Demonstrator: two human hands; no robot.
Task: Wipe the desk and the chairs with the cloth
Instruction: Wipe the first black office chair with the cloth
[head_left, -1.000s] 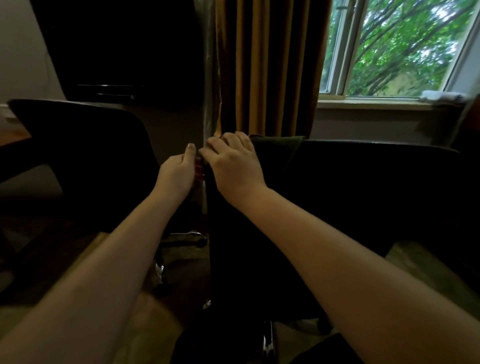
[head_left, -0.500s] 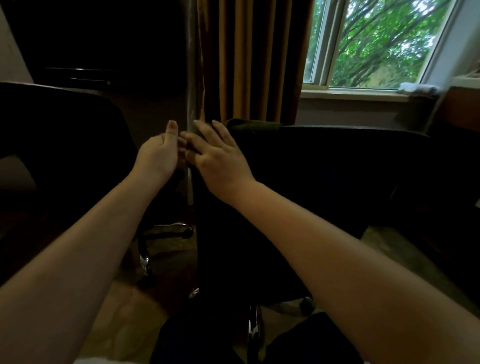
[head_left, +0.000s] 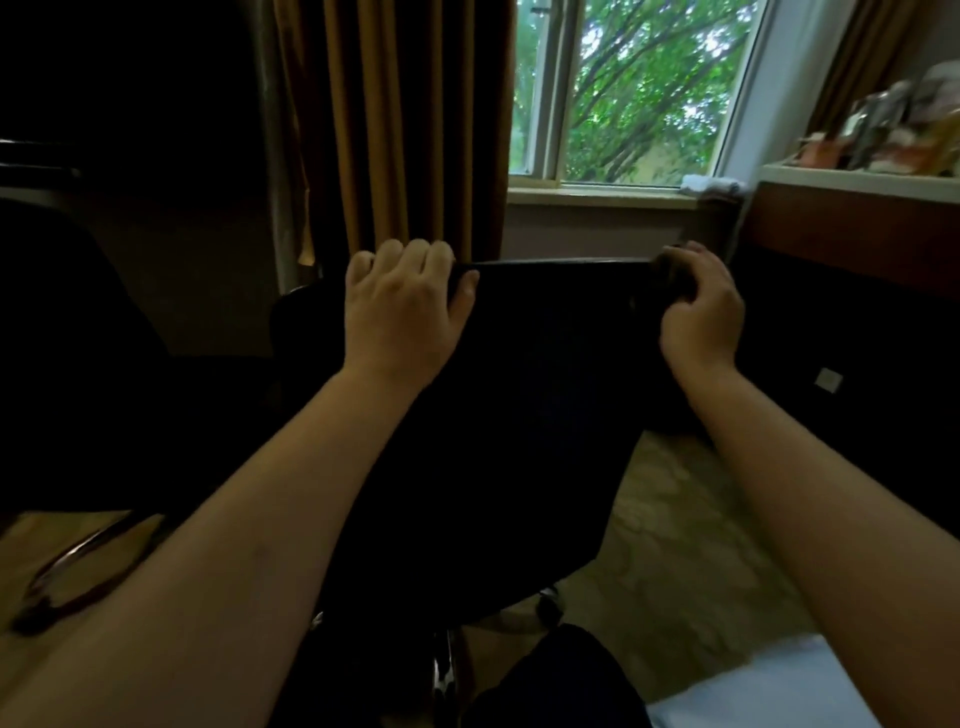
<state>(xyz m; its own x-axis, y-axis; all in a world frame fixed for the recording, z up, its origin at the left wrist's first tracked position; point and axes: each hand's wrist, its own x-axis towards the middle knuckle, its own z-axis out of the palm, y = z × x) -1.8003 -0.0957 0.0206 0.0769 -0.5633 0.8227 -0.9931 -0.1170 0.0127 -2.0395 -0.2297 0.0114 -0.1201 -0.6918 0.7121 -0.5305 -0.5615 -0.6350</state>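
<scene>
A: Before the window (head_left: 634, 93), where's the office chair (head_left: 545, 389)?
B: Directly facing the person. The left hand (head_left: 402, 312) curls over its backrest's top edge, and the right hand (head_left: 701, 312) grips that same edge.

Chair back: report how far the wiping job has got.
Done: no wiped surface can be told from the picture. In hand: the left hand grips the top edge of the chair back, and the right hand curls round a dark wad, possibly the cloth, at its right end. Left: the second chair at the left is untouched; the desk is not clearly in view.
</scene>
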